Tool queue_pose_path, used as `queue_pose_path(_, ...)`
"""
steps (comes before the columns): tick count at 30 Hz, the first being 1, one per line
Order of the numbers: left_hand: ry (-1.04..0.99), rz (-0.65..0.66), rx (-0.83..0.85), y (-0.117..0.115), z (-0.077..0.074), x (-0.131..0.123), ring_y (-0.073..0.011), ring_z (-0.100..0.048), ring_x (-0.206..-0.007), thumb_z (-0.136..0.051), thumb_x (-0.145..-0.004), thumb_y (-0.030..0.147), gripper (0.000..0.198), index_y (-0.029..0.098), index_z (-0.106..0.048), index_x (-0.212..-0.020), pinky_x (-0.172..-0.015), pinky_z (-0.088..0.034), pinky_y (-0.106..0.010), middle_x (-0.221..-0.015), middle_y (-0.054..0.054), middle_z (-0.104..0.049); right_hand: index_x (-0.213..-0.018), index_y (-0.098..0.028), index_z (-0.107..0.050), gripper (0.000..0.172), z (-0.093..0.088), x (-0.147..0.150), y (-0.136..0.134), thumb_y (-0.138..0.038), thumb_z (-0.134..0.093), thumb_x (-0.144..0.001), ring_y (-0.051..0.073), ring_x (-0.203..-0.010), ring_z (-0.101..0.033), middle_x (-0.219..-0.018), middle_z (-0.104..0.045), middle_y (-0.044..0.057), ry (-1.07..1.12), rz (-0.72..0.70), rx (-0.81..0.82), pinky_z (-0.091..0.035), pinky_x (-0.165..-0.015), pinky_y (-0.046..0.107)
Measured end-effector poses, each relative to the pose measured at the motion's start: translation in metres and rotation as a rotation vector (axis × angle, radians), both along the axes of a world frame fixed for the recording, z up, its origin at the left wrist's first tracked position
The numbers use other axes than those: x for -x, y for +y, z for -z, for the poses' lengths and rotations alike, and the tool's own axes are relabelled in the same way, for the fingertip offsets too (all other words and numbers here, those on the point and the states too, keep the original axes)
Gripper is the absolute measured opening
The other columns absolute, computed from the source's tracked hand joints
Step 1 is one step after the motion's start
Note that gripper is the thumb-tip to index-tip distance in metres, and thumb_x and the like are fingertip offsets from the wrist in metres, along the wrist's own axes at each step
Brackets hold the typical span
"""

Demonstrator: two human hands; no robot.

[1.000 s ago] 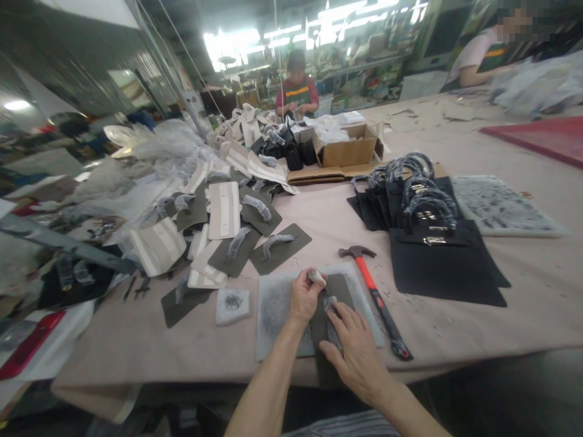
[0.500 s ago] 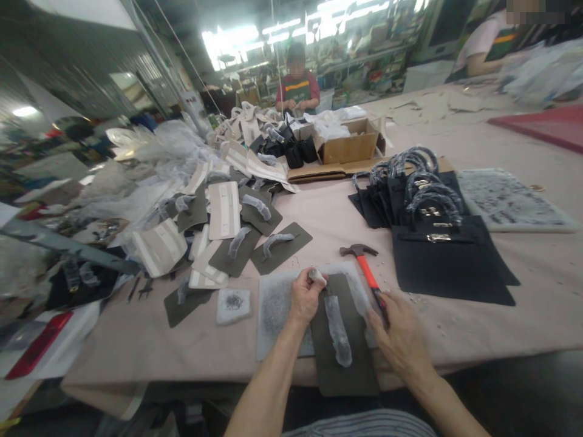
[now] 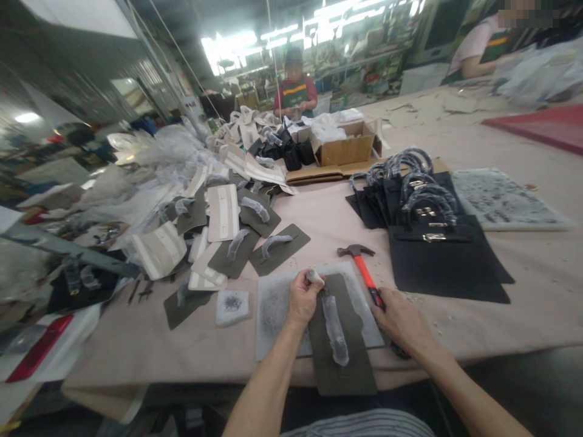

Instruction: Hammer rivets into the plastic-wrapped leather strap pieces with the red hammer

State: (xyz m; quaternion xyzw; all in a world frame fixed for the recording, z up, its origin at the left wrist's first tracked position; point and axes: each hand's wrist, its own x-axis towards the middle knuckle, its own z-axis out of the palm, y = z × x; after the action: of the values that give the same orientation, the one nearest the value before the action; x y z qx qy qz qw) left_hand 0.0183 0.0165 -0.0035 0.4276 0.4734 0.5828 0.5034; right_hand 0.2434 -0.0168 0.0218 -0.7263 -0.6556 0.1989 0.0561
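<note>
My left hand (image 3: 304, 300) is closed around a short white cylindrical piece (image 3: 314, 277), its round end facing up. It is at the top edge of a dark olive bag panel (image 3: 350, 340) with a plastic-wrapped handle (image 3: 336, 334) along it. Under the panel is a grey speckled board (image 3: 279, 315), and the panel's lower end hangs past the table edge. My right hand (image 3: 401, 321) is closed over the grip of a claw hammer (image 3: 363, 267) with an orange-red shaft. The hammer's head rests on the table, and the grip's end shows below my palm.
Olive panels (image 3: 280, 247) and beige pieces (image 3: 223, 212) are heaped at left, near a small stained white block (image 3: 232, 308). Black bag panels (image 3: 437, 261) with wrapped handles are stacked at right, before a speckled slab (image 3: 505, 197). Farther back stand a cardboard box (image 3: 348, 149) and two people.
My right hand has slid farther over the hammer's grip and its fingers have closed round it. My left hand stays at the panel's top edge with the white piece.
</note>
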Motion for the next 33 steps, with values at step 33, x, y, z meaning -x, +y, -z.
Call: queue_pose_path(33, 0.43, 0.114, -0.276, -0.009, 0.002, -0.008, -0.0173, -0.059, -0.076, -0.061, -0.083, 0.019, 0.013, 0.02, -0.067, -0.094, -0.074, -0.044, -0.027, -0.081, 0.0, -0.065, -0.087, -0.022, -0.049, 0.034, -0.122, 0.001, -0.061, -0.041, -0.032, -0.109, 0.015, -0.039, -0.051, -0.053, -0.051, -0.002, -0.013, -0.279, -0.923, -0.032, -0.041, 0.027)
